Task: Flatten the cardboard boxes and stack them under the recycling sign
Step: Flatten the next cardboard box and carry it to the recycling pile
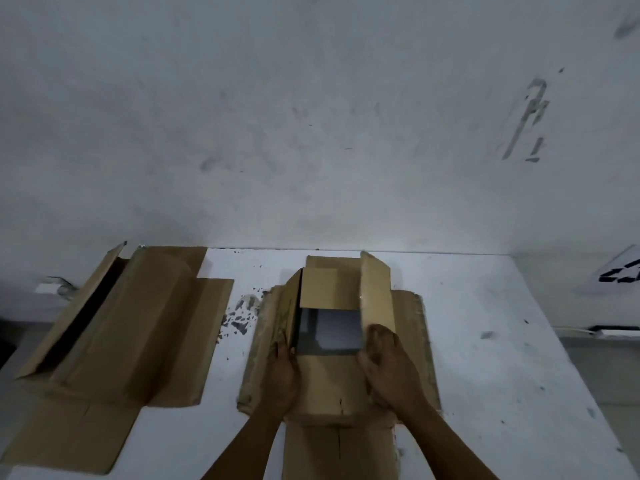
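so, in the head view, the task looks only partly done. both hands are on the middle box (329, 344), which sits on the white table (485, 358) near the wall. its flaps are spread out to the sides and toward the person, yet its walls are upright around a dark open centre, so it is not flat. the left hand (282, 372) has its fingers curled over the left wall's edge, gripping it; the right hand (389, 365) grasps the right wall in the same way, fingers hooked over the top.

to the left, well apart, the second box (114, 327) lies partly collapsed: wide panels are down on the table, but one long side is raised with a dark gap under it, so i judge it needs more pressing.

at the far right edge a white sheet with black arrow marks (623, 277) shows, possibly the recycling sign; it is cut off. nothing is stacked beneath it, so flattening both boxes and the stacking remain.
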